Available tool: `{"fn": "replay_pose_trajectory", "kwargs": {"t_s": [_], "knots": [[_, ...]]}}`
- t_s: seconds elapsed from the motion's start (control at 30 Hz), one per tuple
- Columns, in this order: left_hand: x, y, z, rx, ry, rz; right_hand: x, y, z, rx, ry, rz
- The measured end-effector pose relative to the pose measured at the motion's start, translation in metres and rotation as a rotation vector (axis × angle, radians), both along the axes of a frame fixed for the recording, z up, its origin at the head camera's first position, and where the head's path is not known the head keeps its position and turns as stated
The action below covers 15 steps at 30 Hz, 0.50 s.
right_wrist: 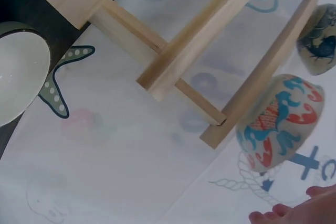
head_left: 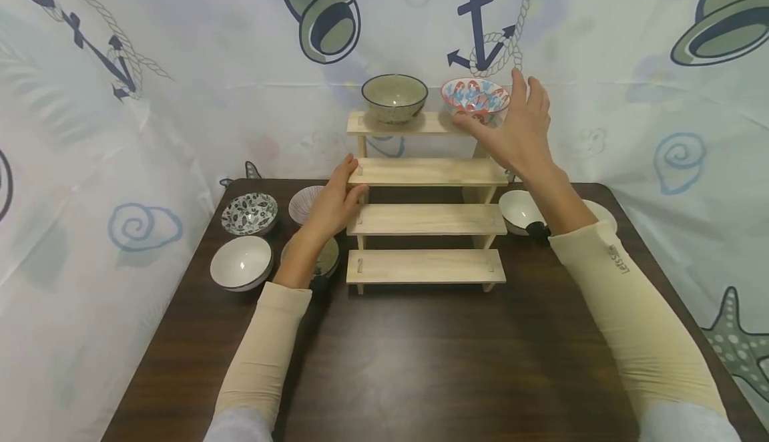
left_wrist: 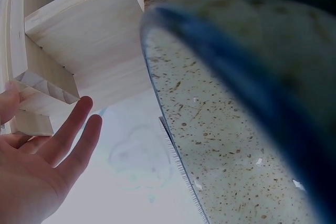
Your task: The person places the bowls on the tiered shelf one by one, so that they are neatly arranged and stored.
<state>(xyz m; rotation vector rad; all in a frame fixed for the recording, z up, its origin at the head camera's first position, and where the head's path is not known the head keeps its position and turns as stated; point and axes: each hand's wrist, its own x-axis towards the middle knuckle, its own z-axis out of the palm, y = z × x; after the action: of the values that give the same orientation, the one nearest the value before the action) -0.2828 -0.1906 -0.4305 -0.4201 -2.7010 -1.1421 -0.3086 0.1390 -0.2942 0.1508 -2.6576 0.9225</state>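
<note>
A stepped wooden stand (head_left: 428,219) rises at the back of the dark table, with a green-glazed bowl (head_left: 394,98) and a red-and-blue patterned bowl (head_left: 474,97) on its top tier. My right hand (head_left: 521,131) is raised beside the patterned bowl, fingers spread and thumb at its front. In the right wrist view, fingertips (right_wrist: 278,213) show apart from that bowl's side. At the stand's left end, my left hand (head_left: 334,203) touches the second board from the top with extended fingers. The left wrist view shows two fingers (left_wrist: 79,153) reaching past the board's end.
Left of the stand are a black-and-white patterned bowl (head_left: 249,213), a white bowl (head_left: 241,263), a striped bowl (head_left: 302,204) and a greenish bowl (head_left: 327,257), partly behind my left arm. Two white bowls, one at the stand's side (head_left: 518,209), sit by my right forearm. A printed curtain (head_left: 210,41) hangs behind.
</note>
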Motion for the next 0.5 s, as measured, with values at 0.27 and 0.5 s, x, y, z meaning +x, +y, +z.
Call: {"fn": "replay_pose_trajectory", "kwargs": {"t_s": [0.27,0.5], "knots": [[0.002,-0.002,0.002,-0.001,-0.005,-0.010,0.033,0.018,-0.014,-0.056,0.085,-0.029],[0.001,0.000,0.001,-0.003,-0.008,0.003,0.045,0.029,-0.023,-0.088,0.098,-0.045]]}}
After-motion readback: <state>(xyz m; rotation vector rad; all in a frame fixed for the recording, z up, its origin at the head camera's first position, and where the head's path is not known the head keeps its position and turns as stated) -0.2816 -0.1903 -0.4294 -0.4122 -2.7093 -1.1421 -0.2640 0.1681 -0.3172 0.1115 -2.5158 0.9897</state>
